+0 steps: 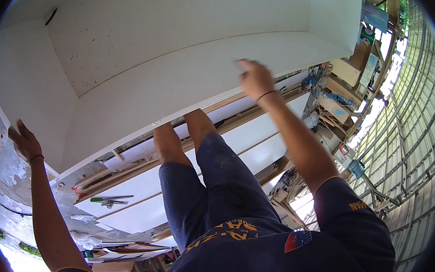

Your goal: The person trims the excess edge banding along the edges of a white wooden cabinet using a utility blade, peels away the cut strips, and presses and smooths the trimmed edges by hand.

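Pale, metal-ribbed wall sheeting rises to our right, and in front of us lies a large, white, open box-shaped cabinet carcass. Our left hand, fingers loosely spread, is at its left edge; our right hand is over its near panel, fingertip forward (too blurred for us to tell whether it holds anything). We judge the carcass heavy, stiff and rather slippery, with chip-prone edges, best gripped by both end walls.

The right hand has open room across the box's inside; side walls bar both ends, and the legs crowd the front edge
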`<action>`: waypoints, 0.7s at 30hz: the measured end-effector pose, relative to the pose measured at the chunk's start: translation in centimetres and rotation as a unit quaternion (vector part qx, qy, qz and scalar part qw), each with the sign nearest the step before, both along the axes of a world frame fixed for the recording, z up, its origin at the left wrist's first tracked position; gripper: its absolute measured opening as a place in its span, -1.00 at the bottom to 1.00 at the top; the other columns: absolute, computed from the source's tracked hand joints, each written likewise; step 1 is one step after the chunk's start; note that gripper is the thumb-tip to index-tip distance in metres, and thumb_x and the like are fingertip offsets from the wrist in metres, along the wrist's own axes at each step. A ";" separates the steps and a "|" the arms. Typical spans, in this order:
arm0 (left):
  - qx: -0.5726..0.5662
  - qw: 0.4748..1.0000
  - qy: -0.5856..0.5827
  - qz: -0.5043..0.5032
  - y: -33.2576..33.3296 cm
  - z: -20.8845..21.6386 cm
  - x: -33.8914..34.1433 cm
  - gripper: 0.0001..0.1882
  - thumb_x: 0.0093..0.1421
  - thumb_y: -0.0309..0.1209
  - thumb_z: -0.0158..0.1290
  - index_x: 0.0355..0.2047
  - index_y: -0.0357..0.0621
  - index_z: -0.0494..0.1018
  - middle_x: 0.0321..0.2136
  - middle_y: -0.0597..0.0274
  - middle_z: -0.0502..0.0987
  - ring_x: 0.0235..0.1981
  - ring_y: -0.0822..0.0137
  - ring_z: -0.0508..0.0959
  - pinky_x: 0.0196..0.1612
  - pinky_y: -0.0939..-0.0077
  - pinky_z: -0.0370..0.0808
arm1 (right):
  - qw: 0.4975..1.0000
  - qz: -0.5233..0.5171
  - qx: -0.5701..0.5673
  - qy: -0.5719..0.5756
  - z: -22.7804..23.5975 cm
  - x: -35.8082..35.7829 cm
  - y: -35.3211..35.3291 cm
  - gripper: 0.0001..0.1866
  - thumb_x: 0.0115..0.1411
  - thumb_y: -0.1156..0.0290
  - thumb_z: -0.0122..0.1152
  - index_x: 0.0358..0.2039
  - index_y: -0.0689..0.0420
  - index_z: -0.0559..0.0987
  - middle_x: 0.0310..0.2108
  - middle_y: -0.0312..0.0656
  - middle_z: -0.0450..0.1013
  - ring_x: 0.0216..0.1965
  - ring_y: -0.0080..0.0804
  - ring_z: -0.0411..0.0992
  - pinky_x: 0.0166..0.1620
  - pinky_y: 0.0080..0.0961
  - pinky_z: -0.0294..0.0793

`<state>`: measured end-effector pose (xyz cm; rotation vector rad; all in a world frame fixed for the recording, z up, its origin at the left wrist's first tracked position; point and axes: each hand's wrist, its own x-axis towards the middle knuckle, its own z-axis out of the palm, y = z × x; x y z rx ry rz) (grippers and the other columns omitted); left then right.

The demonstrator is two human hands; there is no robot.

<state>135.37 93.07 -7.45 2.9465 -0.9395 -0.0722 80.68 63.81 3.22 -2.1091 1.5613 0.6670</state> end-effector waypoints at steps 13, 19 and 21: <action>0.016 1.000 0.021 0.010 -0.3 -0.4 -0.2 -0.49 0.26 0.02 -0.22 -0.05 -0.16 0.23 -0.18 -0.19 0.43 -0.24 -0.22 0.47 -0.27 -0.03 0.44 | 0.988 0.060 0.135 -0.051 1.2 5.8 7.1 -0.66 -0.05 0.49 0.08 -0.18 0.05 0.50 -0.38 0.01 0.42 -0.30 -0.04 0.42 -0.22 -0.19 0.44; 0.004 1.000 -0.006 -0.015 0.6 -0.3 0.4 -0.49 0.25 0.03 -0.22 -0.04 -0.16 0.23 -0.18 -0.22 0.43 -0.23 -0.22 0.47 -0.29 -0.03 0.44 | 0.995 0.043 0.064 -0.070 0.2 3.0 1.7 -0.63 -0.02 0.50 0.03 -0.14 0.05 0.52 -0.27 0.00 0.46 -0.20 -0.07 0.44 -0.13 -0.22 0.43; -0.002 1.000 0.006 -0.014 0.0 -0.4 0.2 -0.50 0.25 0.02 -0.21 -0.04 -0.15 0.23 -0.19 -0.23 0.43 -0.23 -0.22 0.47 -0.29 -0.03 0.44 | 0.991 0.041 0.063 0.114 0.1 -5.4 -5.4 -0.62 0.00 0.50 0.00 -0.11 0.06 0.50 -0.20 0.04 0.46 -0.16 -0.05 0.43 -0.09 -0.23 0.42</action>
